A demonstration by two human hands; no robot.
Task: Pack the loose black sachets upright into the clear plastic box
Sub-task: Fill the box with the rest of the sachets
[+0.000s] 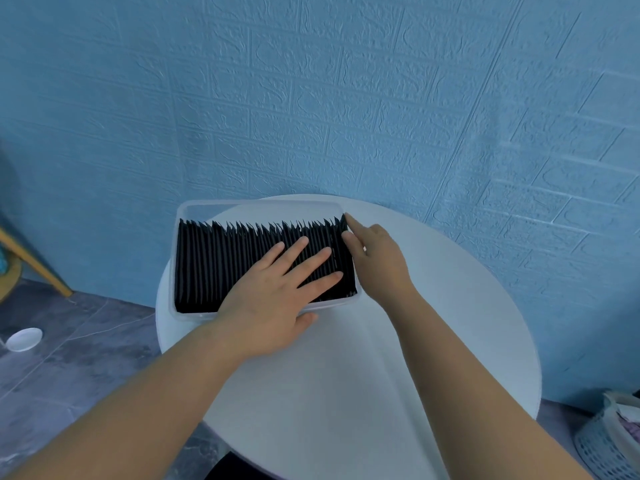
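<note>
Now the clear plastic box (pixel 194 210) sits at the back left of the white tabletop (pixel 346 375). The black sachets (pixel 214 268) stand in it in one full row. The left hand (pixel 277 296) lies flat on their tops, its grip open and holding nothing. The right hand (pixel 377 259) touches the last sachet at the right end with a straight finger and thumb, grip open too. I think soft pressing and a small push left will keep every sachet standing.
</note>
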